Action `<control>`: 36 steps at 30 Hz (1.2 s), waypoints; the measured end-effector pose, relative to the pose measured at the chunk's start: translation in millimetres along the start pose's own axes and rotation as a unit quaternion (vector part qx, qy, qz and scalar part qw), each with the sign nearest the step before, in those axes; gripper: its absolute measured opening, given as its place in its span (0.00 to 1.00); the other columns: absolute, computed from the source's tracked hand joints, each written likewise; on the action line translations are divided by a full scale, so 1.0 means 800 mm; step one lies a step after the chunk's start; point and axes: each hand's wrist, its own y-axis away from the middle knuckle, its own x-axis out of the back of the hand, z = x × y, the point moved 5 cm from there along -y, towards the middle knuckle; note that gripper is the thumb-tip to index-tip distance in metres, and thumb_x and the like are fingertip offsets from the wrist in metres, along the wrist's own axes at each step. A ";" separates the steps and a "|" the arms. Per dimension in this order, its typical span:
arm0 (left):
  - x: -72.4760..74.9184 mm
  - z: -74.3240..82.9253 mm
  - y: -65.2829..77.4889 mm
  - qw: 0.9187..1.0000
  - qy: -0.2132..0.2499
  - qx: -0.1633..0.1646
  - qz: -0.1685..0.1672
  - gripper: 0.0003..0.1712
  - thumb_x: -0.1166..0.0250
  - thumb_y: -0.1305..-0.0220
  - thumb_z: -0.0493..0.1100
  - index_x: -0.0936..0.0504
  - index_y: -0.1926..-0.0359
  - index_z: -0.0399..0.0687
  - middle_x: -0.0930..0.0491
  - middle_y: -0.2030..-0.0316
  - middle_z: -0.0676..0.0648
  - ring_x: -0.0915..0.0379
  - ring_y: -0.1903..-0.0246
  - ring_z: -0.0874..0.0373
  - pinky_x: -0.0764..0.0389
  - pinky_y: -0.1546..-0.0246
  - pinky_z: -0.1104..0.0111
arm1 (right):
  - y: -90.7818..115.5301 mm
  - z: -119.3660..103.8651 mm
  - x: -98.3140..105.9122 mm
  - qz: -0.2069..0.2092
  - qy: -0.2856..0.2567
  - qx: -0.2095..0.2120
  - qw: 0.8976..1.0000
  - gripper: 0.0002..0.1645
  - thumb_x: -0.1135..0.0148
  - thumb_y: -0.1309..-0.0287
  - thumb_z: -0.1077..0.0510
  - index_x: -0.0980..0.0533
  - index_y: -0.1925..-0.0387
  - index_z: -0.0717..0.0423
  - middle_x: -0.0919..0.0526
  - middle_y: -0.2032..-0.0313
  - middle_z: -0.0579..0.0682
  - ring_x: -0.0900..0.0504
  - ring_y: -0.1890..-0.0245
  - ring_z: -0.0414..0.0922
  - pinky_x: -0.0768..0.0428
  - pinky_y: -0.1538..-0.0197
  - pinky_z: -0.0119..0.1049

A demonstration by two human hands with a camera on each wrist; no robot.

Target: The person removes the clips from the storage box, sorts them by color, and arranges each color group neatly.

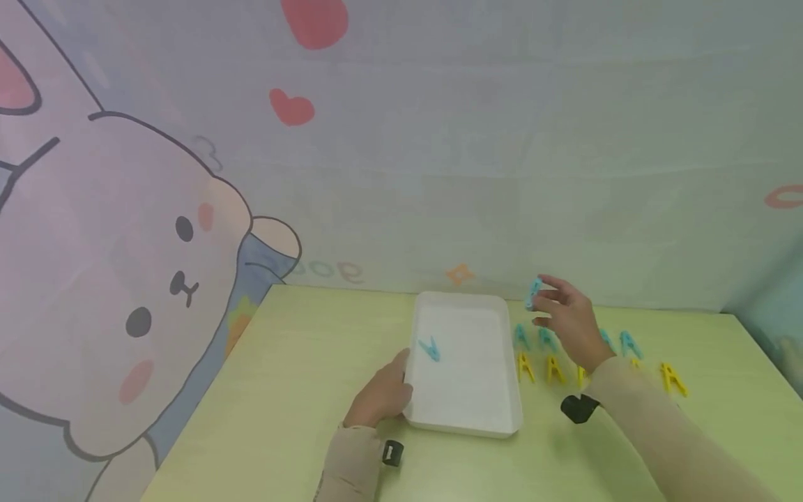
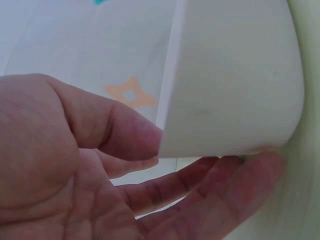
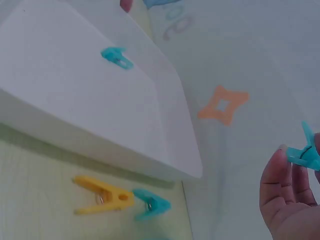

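Note:
Held up behind the tray's right side, my right hand (image 1: 572, 322) pinches a light blue clothespin (image 1: 533, 293) between thumb and fingers. The right wrist view shows this blue clothespin (image 3: 306, 154) at its edge, part of it cut off. My left hand (image 1: 380, 392) grips the left side of a white tray (image 1: 464, 418). In the left wrist view the thumb touches the rim of the tray (image 2: 230, 85), and the fingers rest along its wall. One blue clothespin (image 1: 431, 349) lies inside the tray, near the left side.
Right of the tray are a row of blue clothespins (image 1: 630, 344) and, nearer, a row of yellow clothespins (image 1: 673, 378); the right arm hides some. The green table (image 1: 326, 335) meets a printed wall cloth (image 1: 401, 174) at the back.

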 end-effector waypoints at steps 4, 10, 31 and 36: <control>0.000 0.004 -0.001 1.000 -0.009 -0.004 -0.003 0.38 0.53 0.43 0.34 0.52 0.31 0.44 0.35 0.41 0.39 0.32 0.59 0.51 0.30 0.61 0.57 | 0.005 -0.010 0.055 0.053 -0.027 0.012 0.998 0.34 0.43 0.43 0.53 0.41 0.36 0.52 0.33 0.54 0.53 0.24 0.62 0.43 0.23 0.57 0.39; -0.002 0.008 -0.003 1.000 -0.008 -0.010 -0.009 0.38 0.53 0.42 0.35 0.53 0.30 0.44 0.39 0.38 0.40 0.35 0.51 0.51 0.35 0.51 0.54 | 0.019 -0.007 0.138 0.121 -0.038 0.025 0.992 0.37 0.41 0.45 0.54 0.42 0.35 0.53 0.33 0.57 0.51 0.24 0.63 0.40 0.22 0.61 0.32; 0.019 -0.017 0.020 1.000 -0.011 0.009 0.004 0.37 0.53 0.42 0.35 0.51 0.31 0.44 0.37 0.39 0.39 0.34 0.54 0.50 0.34 0.53 0.54 | 0.031 0.083 0.214 0.145 0.362 -0.047 0.920 0.33 0.51 0.42 0.53 0.39 0.39 0.67 0.27 0.58 0.67 0.25 0.65 0.58 0.26 0.66 0.52; 0.022 -0.013 0.024 1.000 -0.008 0.002 0.002 0.37 0.53 0.43 0.34 0.51 0.31 0.42 0.37 0.40 0.38 0.36 0.54 0.49 0.35 0.54 0.54 | 0.030 0.096 0.216 0.111 0.397 -0.062 0.909 0.32 0.52 0.43 0.53 0.37 0.42 0.71 0.29 0.55 0.71 0.28 0.60 0.63 0.27 0.62 0.54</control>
